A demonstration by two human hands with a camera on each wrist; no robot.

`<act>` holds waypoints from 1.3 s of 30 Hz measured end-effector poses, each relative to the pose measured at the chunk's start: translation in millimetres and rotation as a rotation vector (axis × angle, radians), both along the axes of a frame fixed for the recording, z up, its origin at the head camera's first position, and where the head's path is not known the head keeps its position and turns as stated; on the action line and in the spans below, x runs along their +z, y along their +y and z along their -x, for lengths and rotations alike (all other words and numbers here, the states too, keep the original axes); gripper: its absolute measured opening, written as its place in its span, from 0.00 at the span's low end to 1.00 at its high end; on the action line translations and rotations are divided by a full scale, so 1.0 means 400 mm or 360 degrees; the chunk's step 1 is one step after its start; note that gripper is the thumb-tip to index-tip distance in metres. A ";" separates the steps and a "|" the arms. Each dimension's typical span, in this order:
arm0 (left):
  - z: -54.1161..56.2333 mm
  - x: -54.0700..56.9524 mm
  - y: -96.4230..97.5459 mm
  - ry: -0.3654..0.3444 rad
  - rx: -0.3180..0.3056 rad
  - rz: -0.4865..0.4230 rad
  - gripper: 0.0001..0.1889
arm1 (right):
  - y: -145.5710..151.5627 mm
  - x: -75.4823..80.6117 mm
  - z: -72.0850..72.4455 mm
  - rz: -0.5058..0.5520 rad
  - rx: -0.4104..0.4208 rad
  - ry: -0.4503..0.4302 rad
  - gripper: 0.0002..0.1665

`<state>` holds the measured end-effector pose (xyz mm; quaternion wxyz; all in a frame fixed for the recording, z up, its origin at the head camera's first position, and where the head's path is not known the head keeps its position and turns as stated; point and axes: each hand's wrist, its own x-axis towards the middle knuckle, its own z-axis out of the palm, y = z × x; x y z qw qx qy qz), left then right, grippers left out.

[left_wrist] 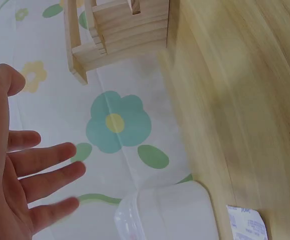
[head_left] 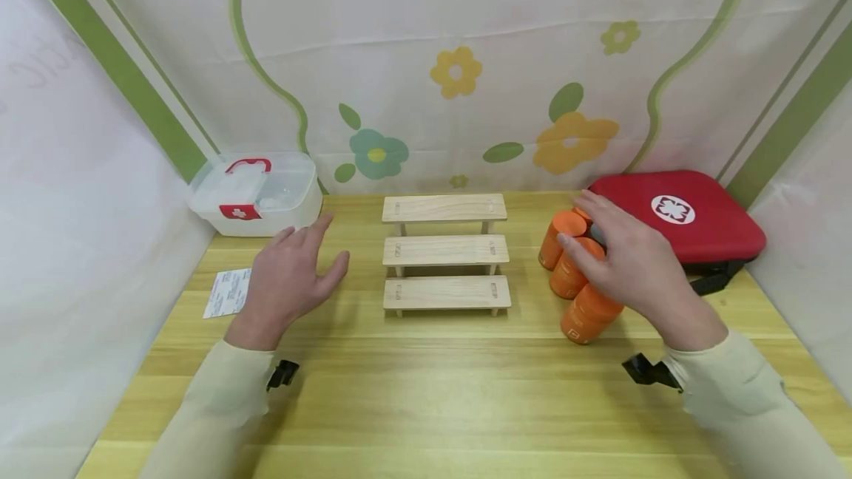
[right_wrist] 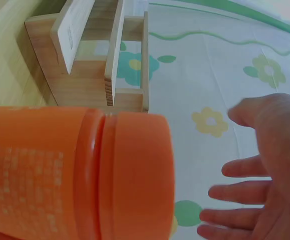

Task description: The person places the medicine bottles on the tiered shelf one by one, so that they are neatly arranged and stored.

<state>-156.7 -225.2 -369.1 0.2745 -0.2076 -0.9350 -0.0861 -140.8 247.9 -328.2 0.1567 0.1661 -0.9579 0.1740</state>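
Note:
Several orange bottles [head_left: 577, 268] with orange caps stand grouped on the right side of the table. Over them hovers my right hand [head_left: 629, 261], fingers extended and thumb apart, covering part of the group. The right wrist view has one orange bottle [right_wrist: 74, 170] large in front, while the right hand [right_wrist: 265, 185] holds nothing. A three-tier wooden stand [head_left: 446, 250] occupies the middle, its tiers bare. My left hand [head_left: 289, 276] is raised between the stand and a small printed paper [head_left: 228, 293]; its fingers are spread and grip nothing, as the left wrist view also shows.
A clear-lidded white first-aid box [head_left: 256, 194] with a red handle sits at the back left. Behind the bottles, a red first-aid case [head_left: 712, 216] with a black strap lies at the back right. A flower-printed curtain [head_left: 399, 43] closes off the table's far edge.

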 end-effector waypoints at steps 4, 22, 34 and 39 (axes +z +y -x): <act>-0.002 -0.001 0.000 0.0071 -0.0042 -0.0066 0.31 | 0.010 -0.011 0.000 0.0116 0.0069 0.0272 0.32; -0.040 0.020 0.008 -0.0768 -0.0114 -0.0506 0.30 | 0.067 -0.021 -0.030 0.0386 0.0074 0.0276 0.22; -0.052 -0.001 0.001 -0.1091 -0.0201 -0.0592 0.30 | 0.114 -0.052 -0.050 0.0549 0.0157 0.0309 0.30; -0.054 -0.020 -0.004 -0.1161 -0.0275 -0.0620 0.30 | 0.137 -0.065 -0.066 0.0562 0.0111 0.0272 0.33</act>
